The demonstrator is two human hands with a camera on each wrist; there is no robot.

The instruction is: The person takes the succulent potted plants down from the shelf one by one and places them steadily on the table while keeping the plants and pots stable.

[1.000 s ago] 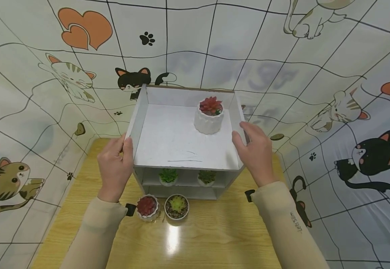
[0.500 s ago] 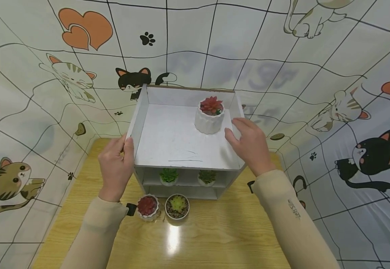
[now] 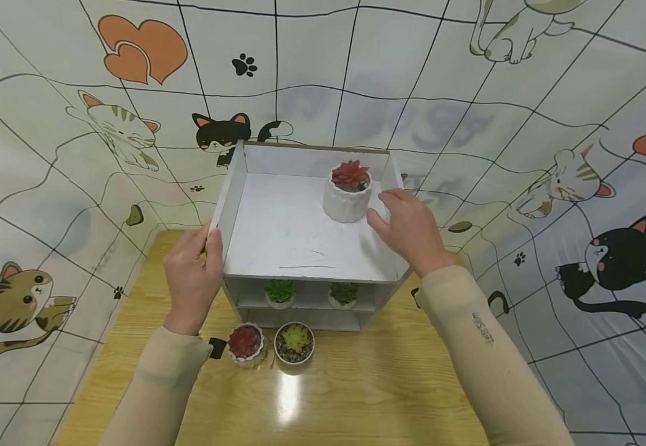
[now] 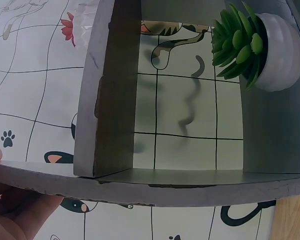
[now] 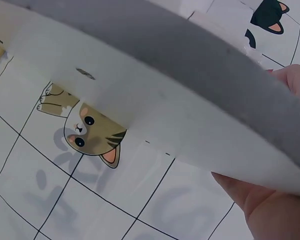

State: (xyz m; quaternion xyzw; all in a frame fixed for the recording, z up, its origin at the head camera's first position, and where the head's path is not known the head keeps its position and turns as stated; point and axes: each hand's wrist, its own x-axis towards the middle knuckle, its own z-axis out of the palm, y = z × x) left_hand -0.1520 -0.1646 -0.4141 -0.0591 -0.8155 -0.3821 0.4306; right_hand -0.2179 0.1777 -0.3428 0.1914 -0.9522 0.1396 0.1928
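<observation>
A white open-fronted shelf unit (image 3: 278, 235) stands on the table. My left hand (image 3: 191, 275) grips the edge of its left side panel, thumb on the near face. My right hand (image 3: 409, 232) reaches over the right side panel, fingers bent and apart from the thumb, holding nothing. Its fingertips are just right of a white ribbed pot (image 3: 346, 203) with a red succulent (image 3: 350, 176), which stands upright on the top deck. In the right wrist view, a side panel (image 5: 190, 90) hides part of the right hand. A green succulent (image 4: 238, 47) in a white pot shows in the left wrist view.
On the middle shelf sit a bright green succulent (image 3: 280, 290) and a darker one (image 3: 343, 292). Before the unit, a dark red succulent (image 3: 244, 341) and a yellow-green one (image 3: 293, 342) stand potted on the wooden table (image 3: 356, 390). Cat-printed sheeting (image 3: 323, 62) surrounds the table.
My right hand has left the right side panel's edge and moved left and inward, close to the red succulent's pot. My left hand keeps its grip, and the pots have stayed put.
</observation>
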